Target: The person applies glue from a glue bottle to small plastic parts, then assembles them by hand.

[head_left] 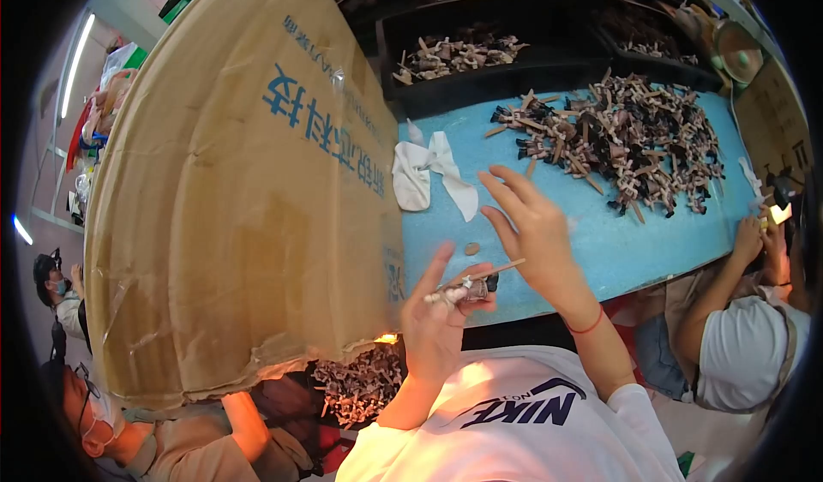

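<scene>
In my left hand (433, 319) a small toy figurine (470, 290) lies across the fingers, which are closed around it. It has pale limbs, a greyish-brown middle and a black end, and a thin brown stick (506, 268) runs along it. Up and to the right, my right hand (538, 233) hovers over the blue tabletop (549, 281), fingers apart and nothing visible in them. A small tan oval piece (471, 249) lies on the blue surface between the hands. Beyond it is a crumpled white cloth (429, 173).
A large cardboard sheet (231, 191) walls off my left. Many similar figurines (634, 139) are heaped at the back right, more in a black tray (549, 74) behind. A loose heap (360, 388) sits low at left. Co-workers sit at right (746, 345) and left (197, 448).
</scene>
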A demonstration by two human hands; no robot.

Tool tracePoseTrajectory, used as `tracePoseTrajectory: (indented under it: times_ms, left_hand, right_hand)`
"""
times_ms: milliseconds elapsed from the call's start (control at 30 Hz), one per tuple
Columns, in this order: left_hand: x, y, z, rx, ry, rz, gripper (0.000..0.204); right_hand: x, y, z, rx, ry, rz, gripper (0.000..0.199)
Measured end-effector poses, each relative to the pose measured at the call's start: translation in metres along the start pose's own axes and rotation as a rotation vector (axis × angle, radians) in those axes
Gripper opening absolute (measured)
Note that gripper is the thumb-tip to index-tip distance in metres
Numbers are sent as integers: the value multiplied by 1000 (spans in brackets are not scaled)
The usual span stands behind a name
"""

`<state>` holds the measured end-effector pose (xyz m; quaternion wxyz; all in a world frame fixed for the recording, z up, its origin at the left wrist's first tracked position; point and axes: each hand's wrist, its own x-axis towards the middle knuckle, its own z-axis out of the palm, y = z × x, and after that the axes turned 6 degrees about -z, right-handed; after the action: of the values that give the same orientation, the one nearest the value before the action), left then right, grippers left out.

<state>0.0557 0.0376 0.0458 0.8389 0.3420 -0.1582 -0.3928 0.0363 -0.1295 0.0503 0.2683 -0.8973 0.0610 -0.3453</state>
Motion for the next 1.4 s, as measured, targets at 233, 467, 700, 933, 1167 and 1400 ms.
tracePoseTrajectory:
  times_ms: [233,467,700,933,1167,1400]
  left_hand:
    - [12,-12,14,-253,-114,-191,55]
    - [22,-21,27,-358,-177,-254,55]
    - [69,-25,29,-7,-27,-224,43]
    - [223,-8,46,-112,-3,-16,37]
    - [232,-16,34,376,225,36,47]
    - [112,-38,5,682,288,23,33]
  right_hand:
    - [-24,0,-48,107,120,-2,32]
    - [-44,-1,-82,117,145,12,35]
    - [-73,14,-118,65,224,80,31]
    - [-89,29,-134,43,282,135,30]
    - [-106,45,-137,12,327,232,27]
    - [-122,95,-120,-3,216,306,22]
